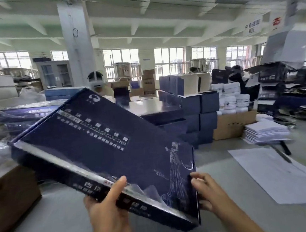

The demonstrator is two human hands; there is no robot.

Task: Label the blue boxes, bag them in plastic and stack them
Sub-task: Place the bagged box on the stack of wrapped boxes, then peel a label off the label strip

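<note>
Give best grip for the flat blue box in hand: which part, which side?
Grip the blue box by its thin edges at the near corner, from below: it is wide, flat and tilted. The left hand wraps the long side, thumb on top; the right hand pinches the short end.

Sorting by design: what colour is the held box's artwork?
Silver-white on dark blue box, head view.
</note>
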